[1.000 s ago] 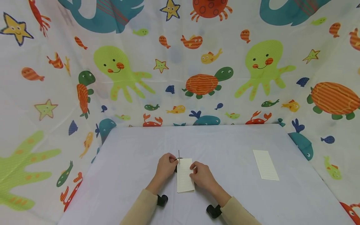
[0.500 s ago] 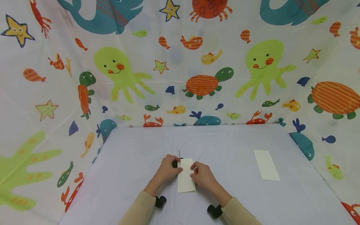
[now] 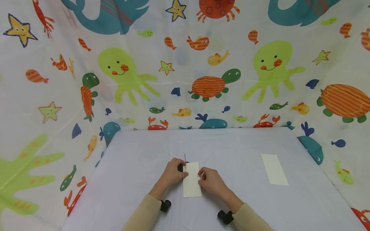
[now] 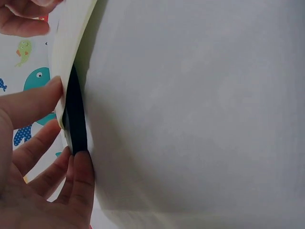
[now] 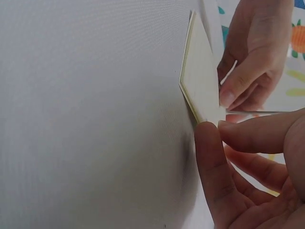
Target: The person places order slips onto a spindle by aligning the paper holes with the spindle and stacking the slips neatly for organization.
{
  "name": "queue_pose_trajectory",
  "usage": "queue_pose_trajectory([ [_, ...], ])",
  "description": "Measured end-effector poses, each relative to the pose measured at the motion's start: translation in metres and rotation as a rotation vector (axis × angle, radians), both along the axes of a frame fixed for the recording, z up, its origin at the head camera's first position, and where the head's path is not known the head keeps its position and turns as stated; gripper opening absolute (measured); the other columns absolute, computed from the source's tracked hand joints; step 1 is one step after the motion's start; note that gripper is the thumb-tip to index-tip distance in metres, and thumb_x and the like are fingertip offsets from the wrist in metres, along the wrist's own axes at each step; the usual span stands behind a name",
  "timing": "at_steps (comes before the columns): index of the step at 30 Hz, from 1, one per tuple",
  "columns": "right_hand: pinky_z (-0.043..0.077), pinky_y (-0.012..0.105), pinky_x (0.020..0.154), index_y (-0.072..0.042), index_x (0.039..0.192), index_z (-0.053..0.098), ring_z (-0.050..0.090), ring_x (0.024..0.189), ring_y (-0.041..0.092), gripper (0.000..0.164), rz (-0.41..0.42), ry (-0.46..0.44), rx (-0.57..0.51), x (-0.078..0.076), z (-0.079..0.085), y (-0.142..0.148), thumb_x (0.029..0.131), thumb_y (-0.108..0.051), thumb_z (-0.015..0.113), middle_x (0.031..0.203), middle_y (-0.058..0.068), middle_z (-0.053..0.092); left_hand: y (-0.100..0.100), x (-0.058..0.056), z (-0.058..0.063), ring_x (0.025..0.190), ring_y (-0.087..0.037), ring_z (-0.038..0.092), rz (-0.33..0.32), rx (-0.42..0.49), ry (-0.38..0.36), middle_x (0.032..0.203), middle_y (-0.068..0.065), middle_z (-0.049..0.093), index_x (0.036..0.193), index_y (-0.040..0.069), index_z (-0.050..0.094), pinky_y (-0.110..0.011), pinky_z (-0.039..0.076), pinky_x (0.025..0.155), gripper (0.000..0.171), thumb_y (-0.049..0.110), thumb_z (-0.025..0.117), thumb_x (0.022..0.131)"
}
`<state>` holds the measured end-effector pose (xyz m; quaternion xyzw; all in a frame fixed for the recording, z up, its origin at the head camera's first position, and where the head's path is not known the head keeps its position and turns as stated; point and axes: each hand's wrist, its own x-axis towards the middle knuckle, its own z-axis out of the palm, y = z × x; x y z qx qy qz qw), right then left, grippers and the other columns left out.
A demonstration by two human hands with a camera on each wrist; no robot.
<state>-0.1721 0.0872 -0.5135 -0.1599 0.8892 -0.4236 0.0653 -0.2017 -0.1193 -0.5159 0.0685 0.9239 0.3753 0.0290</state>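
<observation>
Head view: lined paper (image 3: 192, 186); left hand (image 3: 173, 173), thumb lower than a second ago, grip clamped on left edge; right hand (image 3: 212, 180) pinching right edge; both sides secured.

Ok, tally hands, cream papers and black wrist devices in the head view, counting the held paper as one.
Hands: 2 (left hand, right hand)
Cream papers: 2 (held paper, loose paper)
Black wrist devices: 2 (left device, right device)
Total: 6

dark object (image 4: 78, 114) partly hidden by paper (image 3: 192, 184), sleeves (image 3: 143, 213) cut off
</observation>
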Motion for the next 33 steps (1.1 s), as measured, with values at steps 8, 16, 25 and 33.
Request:
queue_pose_trajectory([
  [8,0.043,0.026,0.054,-0.001,0.103,0.066,0.050,0.063,0.013,0.018,0.010,-0.003,0.062,0.002,0.005,0.006,0.086,-0.001,0.072,0.073,-0.001,0.055,-0.001,0.000,-0.001,0.113,-0.034,0.055,0.001,0.000,0.002,0.117,-0.015,0.059,0.110,0.004,0.067,-0.053,0.046,0.100,0.033,0.015,0.081,0.083],
  [16,0.042,0.027,0.056,-0.001,0.101,0.067,0.047,0.063,0.012,0.015,0.058,0.074,0.152,0.006,0.010,0.021,0.087,0.001,0.071,0.073,-0.002,0.053,0.000,0.002,0.000,0.117,-0.037,0.055,0.008,-0.016,0.000,0.120,-0.017,0.060,0.110,0.003,0.067,-0.053,0.045,0.101,0.033,0.014,0.082,0.083],
  [25,0.044,0.030,0.059,-0.005,0.102,0.069,0.049,0.067,0.012,0.014,0.058,0.131,0.319,0.010,0.016,0.037,0.088,-0.004,0.072,0.078,-0.003,0.056,0.000,0.001,0.001,0.117,-0.036,0.055,0.004,-0.012,0.001,0.120,-0.016,0.060,0.111,0.004,0.068,-0.053,0.045,0.101,0.033,0.015,0.082,0.083],
  [33,0.049,0.033,0.063,-0.009,0.100,0.071,0.055,0.071,0.011,0.014,0.024,0.166,0.425,0.010,0.016,0.055,0.087,-0.007,0.075,0.082,-0.004,0.060,0.001,0.001,0.000,0.117,-0.035,0.055,0.013,-0.013,-0.002,0.121,-0.015,0.060,0.111,0.004,0.068,-0.052,0.045,0.101,0.033,0.016,0.081,0.084],
])
